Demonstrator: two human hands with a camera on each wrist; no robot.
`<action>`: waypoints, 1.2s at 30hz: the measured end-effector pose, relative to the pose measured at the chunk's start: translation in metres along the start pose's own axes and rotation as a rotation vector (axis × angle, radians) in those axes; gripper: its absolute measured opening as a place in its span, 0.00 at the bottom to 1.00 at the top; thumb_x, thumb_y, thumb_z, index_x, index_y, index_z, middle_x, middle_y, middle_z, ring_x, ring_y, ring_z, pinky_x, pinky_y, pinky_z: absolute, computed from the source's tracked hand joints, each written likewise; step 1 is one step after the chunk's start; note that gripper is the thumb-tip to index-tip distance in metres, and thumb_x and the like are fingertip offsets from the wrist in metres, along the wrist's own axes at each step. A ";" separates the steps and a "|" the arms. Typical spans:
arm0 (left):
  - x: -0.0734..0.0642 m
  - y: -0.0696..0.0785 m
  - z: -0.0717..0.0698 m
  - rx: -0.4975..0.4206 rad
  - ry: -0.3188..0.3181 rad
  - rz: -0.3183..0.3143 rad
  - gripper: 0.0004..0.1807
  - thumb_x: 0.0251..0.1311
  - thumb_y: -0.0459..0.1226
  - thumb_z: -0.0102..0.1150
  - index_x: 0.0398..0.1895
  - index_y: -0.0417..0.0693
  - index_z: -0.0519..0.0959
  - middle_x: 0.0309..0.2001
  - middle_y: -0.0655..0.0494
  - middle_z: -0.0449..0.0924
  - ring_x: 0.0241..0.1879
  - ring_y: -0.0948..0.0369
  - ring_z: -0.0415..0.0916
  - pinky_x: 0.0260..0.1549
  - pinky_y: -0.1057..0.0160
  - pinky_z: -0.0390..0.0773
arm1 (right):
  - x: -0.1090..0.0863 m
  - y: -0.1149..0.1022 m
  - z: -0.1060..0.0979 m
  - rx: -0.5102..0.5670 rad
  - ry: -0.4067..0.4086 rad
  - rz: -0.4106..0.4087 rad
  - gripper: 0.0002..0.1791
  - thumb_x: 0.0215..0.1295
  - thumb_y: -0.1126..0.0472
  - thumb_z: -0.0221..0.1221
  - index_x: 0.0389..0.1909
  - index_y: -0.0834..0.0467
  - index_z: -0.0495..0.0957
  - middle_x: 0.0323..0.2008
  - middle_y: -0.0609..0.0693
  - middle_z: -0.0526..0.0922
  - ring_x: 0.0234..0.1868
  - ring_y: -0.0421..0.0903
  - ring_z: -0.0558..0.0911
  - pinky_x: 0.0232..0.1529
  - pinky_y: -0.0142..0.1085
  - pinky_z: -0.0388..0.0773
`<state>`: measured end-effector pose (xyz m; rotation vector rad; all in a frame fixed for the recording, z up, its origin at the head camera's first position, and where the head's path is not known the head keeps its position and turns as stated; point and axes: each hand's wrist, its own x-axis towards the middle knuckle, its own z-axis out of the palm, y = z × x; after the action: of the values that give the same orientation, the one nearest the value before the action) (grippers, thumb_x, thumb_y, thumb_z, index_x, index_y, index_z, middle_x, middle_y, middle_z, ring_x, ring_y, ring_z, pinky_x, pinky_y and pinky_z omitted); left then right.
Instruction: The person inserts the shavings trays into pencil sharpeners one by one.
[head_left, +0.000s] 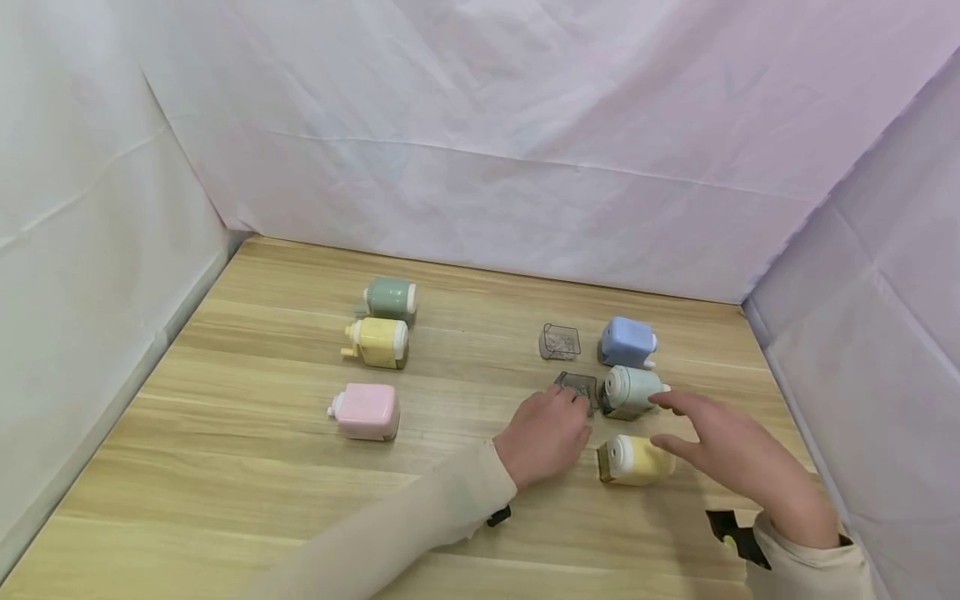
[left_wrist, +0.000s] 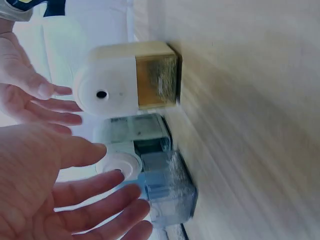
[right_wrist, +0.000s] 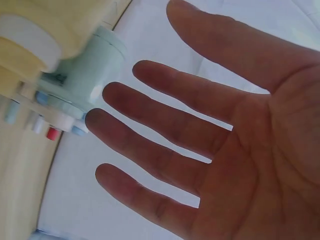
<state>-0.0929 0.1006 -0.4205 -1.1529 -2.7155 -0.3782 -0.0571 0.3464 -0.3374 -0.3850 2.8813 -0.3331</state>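
Note:
My left hand (head_left: 546, 437) has its fingers extended over a small clear shavings drawer (head_left: 579, 385); in the left wrist view the fingertips are beside this drawer (left_wrist: 170, 195), with shavings inside. Just right of it stands a pale green pencil sharpener (head_left: 632, 390). Nearer me is a yellow pencil sharpener (head_left: 637, 460), its drawer holding shavings. My right hand (head_left: 738, 458), fingers spread and holding nothing, hovers at the right of the green and yellow sharpeners. The right wrist view shows its bare palm (right_wrist: 250, 150).
Behind the right-hand sharpeners sits a blue sharpener (head_left: 628, 340), with another shavings drawer (head_left: 560, 342) to its left. On the left are a dark green sharpener (head_left: 390, 297), another yellow one (head_left: 381, 342) and a pink one (head_left: 367, 411). White cloth (head_left: 480, 200) surrounds the wooden table (head_left: 225, 417).

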 end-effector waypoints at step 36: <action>0.036 -0.033 0.020 -0.433 -0.190 -0.258 0.30 0.61 0.32 0.77 0.66 0.33 0.80 0.66 0.41 0.83 0.65 0.50 0.82 0.66 0.61 0.82 | 0.049 -0.002 -0.018 -0.052 0.061 -0.068 0.34 0.72 0.56 0.71 0.71 0.68 0.74 0.68 0.74 0.76 0.67 0.75 0.77 0.64 0.70 0.76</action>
<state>-0.1426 0.1089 -0.4364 -0.9626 -3.0539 -0.9802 -0.1067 0.3339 -0.3288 -0.4914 2.9466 -0.2863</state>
